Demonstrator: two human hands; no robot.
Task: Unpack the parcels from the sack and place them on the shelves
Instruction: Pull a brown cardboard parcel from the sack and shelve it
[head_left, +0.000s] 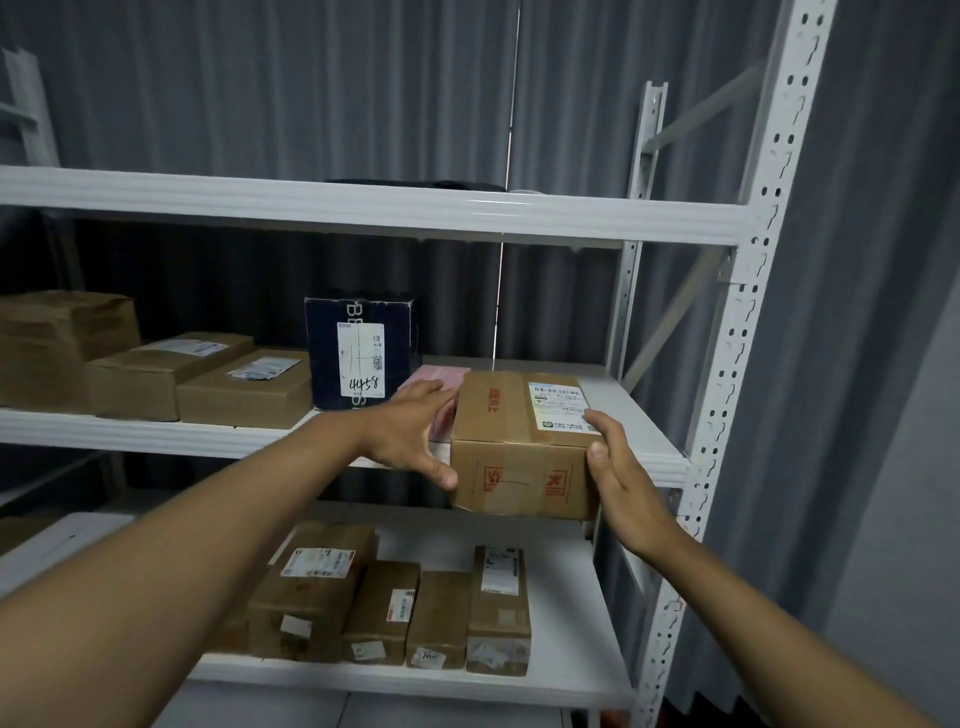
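Cardboard box overhangs the middle shelf. Right hand clasps its corner; left hand spread flat alongside. It could tip off.

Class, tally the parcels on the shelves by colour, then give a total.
Brown cardboard parcels: 8
Dark blue parcel: 1
Pink parcel: 1
Total: 10

Both arms reach forward, bare and almost straight. The left hand is spread wide, its fingers straight and its thumb pointing down. The right hand is turned on its side, its fingers bent, thumb just below them.
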